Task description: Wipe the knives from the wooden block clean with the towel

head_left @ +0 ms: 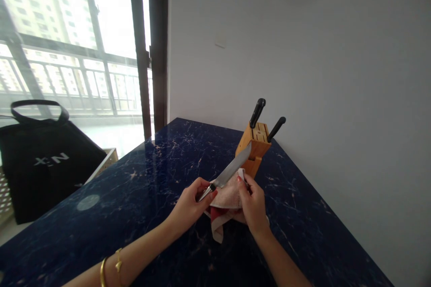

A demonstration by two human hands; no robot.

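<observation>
My left hand (190,206) is closed round the handle of a kitchen knife (232,169), whose steel blade points up and to the right toward a wooden knife block (255,148). My right hand (253,204) grips a pinkish cloth (226,201) with a red and white edge, held against the lower part of the blade. Both hands hover just above a dark blue marble countertop (141,193). Two black-handled knives (257,112) stick out of the block.
A grey wall (319,76) runs along the counter's right side. A black bag (43,161) with white lettering stands to the left of the counter, before a large window (67,40). A dark door frame (151,49) stands at the counter's far left corner.
</observation>
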